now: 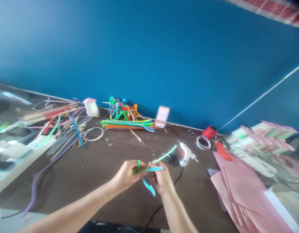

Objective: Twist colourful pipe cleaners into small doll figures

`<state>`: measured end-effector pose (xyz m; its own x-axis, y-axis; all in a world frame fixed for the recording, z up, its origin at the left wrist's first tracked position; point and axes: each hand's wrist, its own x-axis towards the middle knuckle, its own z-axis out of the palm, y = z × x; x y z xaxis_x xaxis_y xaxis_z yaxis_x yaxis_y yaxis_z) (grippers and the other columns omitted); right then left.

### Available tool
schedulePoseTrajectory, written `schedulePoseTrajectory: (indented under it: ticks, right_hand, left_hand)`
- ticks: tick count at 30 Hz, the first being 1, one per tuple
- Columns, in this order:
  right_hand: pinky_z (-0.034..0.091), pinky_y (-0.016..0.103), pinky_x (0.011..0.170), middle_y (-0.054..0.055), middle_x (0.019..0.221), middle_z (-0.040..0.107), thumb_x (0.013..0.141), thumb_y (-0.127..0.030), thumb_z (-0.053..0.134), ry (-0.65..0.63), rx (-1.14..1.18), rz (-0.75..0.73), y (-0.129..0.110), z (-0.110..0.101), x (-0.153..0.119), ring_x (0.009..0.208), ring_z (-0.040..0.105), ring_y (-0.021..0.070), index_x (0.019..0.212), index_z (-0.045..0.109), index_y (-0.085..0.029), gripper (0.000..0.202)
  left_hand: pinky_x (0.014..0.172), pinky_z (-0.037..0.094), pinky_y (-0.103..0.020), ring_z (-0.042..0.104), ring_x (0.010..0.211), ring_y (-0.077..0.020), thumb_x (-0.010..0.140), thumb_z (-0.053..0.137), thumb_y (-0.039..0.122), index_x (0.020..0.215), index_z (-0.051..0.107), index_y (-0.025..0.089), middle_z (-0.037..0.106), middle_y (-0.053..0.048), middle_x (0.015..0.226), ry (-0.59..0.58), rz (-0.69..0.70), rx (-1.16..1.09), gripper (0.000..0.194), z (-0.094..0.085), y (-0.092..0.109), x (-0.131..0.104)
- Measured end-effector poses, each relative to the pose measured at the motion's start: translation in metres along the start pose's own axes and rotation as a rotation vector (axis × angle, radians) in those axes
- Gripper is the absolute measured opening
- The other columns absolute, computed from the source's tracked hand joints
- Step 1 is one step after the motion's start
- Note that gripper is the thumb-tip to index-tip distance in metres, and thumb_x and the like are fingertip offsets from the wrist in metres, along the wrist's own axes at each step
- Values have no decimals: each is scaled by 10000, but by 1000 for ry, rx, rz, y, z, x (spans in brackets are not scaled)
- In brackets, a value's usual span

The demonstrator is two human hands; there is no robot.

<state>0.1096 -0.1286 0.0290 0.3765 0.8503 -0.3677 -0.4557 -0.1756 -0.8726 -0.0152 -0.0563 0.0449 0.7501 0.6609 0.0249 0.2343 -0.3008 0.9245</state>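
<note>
Both hands meet over the middle of the dark table, fingers pinched on a small bundle of pipe cleaners. My left hand (126, 174) is closed on the bundle's left end, where a green loop stands up. My right hand (162, 178) is closed around the other side. A light green pipe cleaner (166, 153) sticks out up and to the right from between the fingers. One blue pipe cleaner (156, 169) lies across the right fingers, and a bent blue end (149, 187) hangs below. The fingers hide where the strands join.
A white glue gun (186, 153) lies right of the hands, its cord running toward me. Bundled pipe cleaners (127, 124) and finished pipe-cleaner figures (122, 108) sit at the back. Pink sheets (243, 191) cover the right side; sticks and strips (57, 113) crowd the left.
</note>
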Motion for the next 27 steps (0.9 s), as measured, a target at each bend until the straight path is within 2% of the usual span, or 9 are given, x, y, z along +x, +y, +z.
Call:
schedulePoseTrajectory:
  ticks: [4,12,15,18,20,21,24,25,27]
  right_hand:
    - [244,158,315,-81,385,405,636,-319,609,53,-77,-62,4,1,2,324,321,38,551,465,-165,227]
    - [182,160,293,-94,355,364,598,-334,641,88,-22,6,6,4,0,296,274,32,510,417,-181,285]
    - [194,167,288,-83,348,366,647,-368,596,32,-133,49,5,0,-6,293,283,42,497,447,-175,286]
    - [175,172,294,-60,346,407,726,-417,521,-108,-388,55,-2,-9,-16,282,294,46,525,512,-159,328]
    - [205,179,313,-47,357,434,752,-416,502,-124,-544,-27,-12,-15,-23,287,301,49,560,551,-152,330]
    - [261,186,343,-34,390,466,758,-399,506,-69,-606,-127,-18,-17,-26,320,347,61,585,569,-153,307]
    - [428,249,603,38,704,614,735,-296,557,101,-757,-499,-33,-19,-30,635,542,148,789,636,-185,147]
    - [429,276,702,51,815,623,719,-265,574,90,-794,-574,-36,-17,-29,756,552,176,844,642,-201,157]
    - [411,302,784,50,880,625,701,-237,588,-4,-819,-599,-37,-13,-27,849,549,200,853,649,-216,165]
  left_hand:
    - [512,397,-196,519,538,-109,661,622,329,747,650,110,628,-23,620,-52,-107,-226,237,3,-3,2]
    - [544,415,-211,540,583,-129,664,612,344,752,659,130,637,-19,635,55,-139,-304,237,5,-6,3]
    - [569,408,-217,531,593,-130,675,594,331,743,661,129,629,-17,626,89,-159,-258,223,2,-6,4]
    - [553,393,-212,512,580,-122,673,589,327,749,660,127,617,-14,621,104,-177,-222,225,-2,-8,6]
    - [499,369,-203,476,517,-103,670,589,340,756,658,130,590,2,573,106,-205,-222,238,-5,-9,7]
    - [469,354,-199,452,484,-94,667,590,350,755,655,130,572,10,543,103,-223,-235,246,-5,-9,7]
    - [441,339,-192,431,463,-85,649,609,369,719,642,125,551,15,517,92,-235,-315,255,-2,-8,7]
    - [445,343,-191,438,472,-85,640,619,370,703,637,123,554,12,524,88,-231,-339,256,-1,-8,7]
    - [433,337,-188,434,463,-82,633,626,383,690,629,118,552,11,522,62,-240,-358,272,3,-8,7]
